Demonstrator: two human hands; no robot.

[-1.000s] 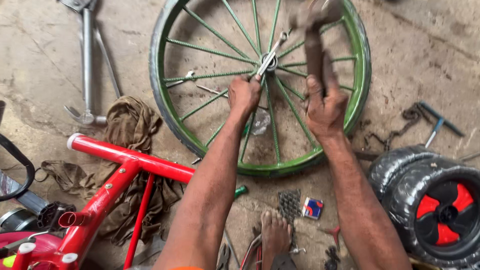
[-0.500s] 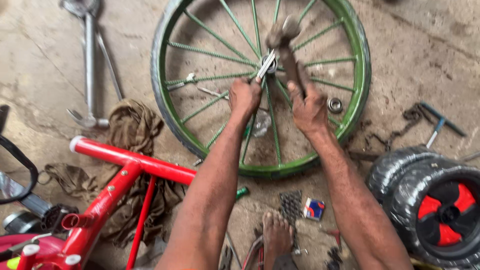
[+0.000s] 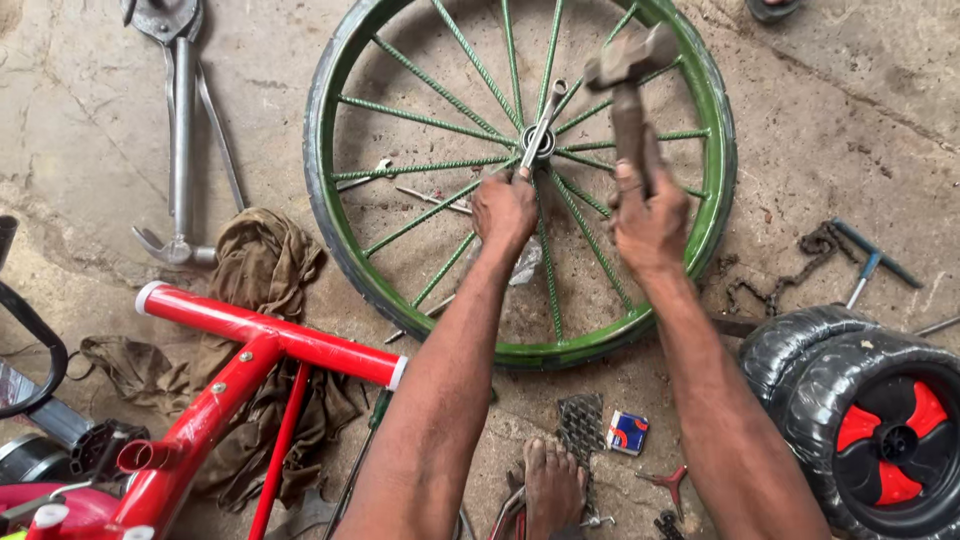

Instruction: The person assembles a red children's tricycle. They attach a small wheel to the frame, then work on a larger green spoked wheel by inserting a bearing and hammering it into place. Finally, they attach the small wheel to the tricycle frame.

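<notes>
A green spoked wheel lies flat on the concrete floor. My left hand grips a thin metal punch whose tip rests on the hub at the wheel's centre. My right hand holds a hammer by its wooden handle. The hammer head hangs above the spokes, to the right of the punch's top end and apart from it.
A red tube frame and a brown rag lie at left. Long metal tools sit at top left. Black tyres with red hubs stand at right, a chain beside them. My bare foot is below, by a small box.
The hammer came down near the punch half a second ago and now is lifted again to the right. My left hand kept the punch on the hub.
</notes>
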